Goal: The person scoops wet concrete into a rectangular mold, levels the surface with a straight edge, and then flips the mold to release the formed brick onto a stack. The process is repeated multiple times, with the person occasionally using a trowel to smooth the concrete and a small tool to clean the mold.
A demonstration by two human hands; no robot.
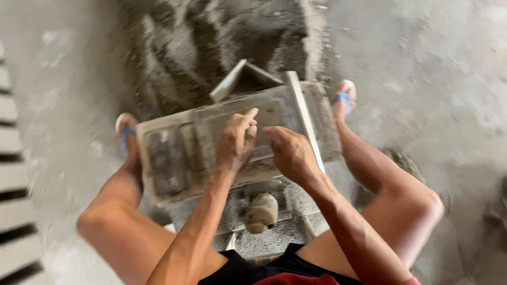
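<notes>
Head view: both hands' grip (264,142) presses the grey mould (174,158) (blurred) beneath.

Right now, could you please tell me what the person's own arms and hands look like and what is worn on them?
Both arms are bare from the shoulder down: no sleeves, gloves, watch or rings show. The left hand and right hand are uncovered and look dusty, though motion blur hides fine detail. Dark clothing with a red part shows at the bottom edge.

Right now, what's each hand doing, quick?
Left hand: fingers loosely curled, resting on the grey rectangular metal block mould, gripping nothing.
Right hand: fingers bent, pressing on the same mould; whether it grasps anything cannot be told.
</notes>
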